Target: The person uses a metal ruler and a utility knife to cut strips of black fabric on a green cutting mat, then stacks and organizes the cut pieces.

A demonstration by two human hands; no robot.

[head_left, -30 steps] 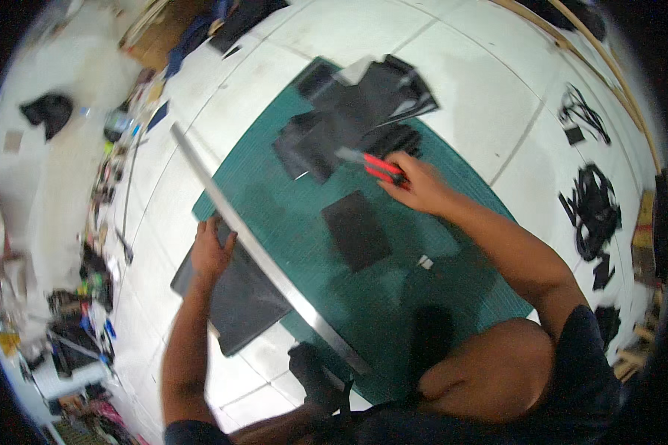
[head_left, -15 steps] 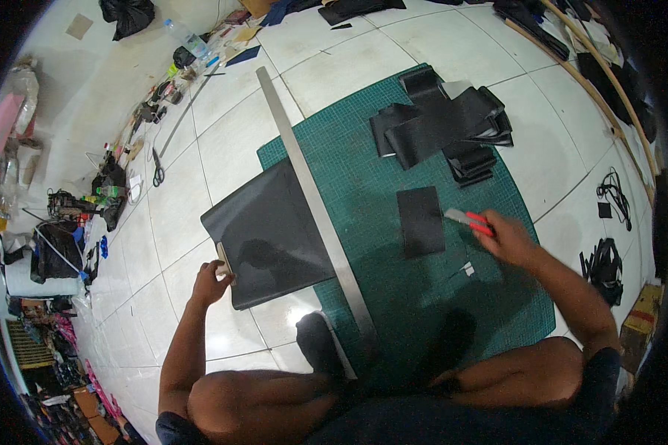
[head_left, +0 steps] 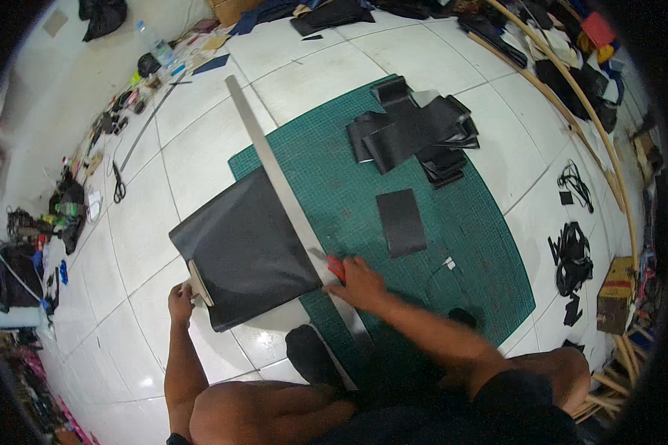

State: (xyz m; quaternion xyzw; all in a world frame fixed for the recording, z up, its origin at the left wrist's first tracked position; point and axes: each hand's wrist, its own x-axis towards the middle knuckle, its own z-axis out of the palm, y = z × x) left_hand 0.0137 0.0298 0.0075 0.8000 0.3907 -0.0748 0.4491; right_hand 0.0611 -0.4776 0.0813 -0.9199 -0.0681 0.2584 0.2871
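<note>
We sit on the white tiled floor (head_left: 200, 178), looking down from the head view. Our left arm runs up the lower left of the frame, and the left hand (head_left: 179, 302) is closed on the near left corner of a large black sheet (head_left: 249, 248), where a pale underside shows at the lifted edge. Our right arm comes in from the lower right and crosses toward the centre; the right hand (head_left: 360, 283) is closed around a red-handled cutter (head_left: 335, 268), whose blade end points up-left and sits just beside the long metal ruler (head_left: 282, 189).

The ruler lies diagonally from the upper middle of the frame down to the lower centre, resting across the right edge of the black sheet. The sheet lies half on the tiles and half on the green cutting mat (head_left: 467, 222), left of centre.

To the right of the ruler the mat has bare room around a small black rectangle (head_left: 401, 222); a pile of cut black pieces (head_left: 416, 133) fills its upper part. The tiles to the left of the sheet are open up to the scissors (head_left: 118, 183) and clutter along the left rim. Black scraps (head_left: 571, 259) lie on the tiles at the right.
</note>
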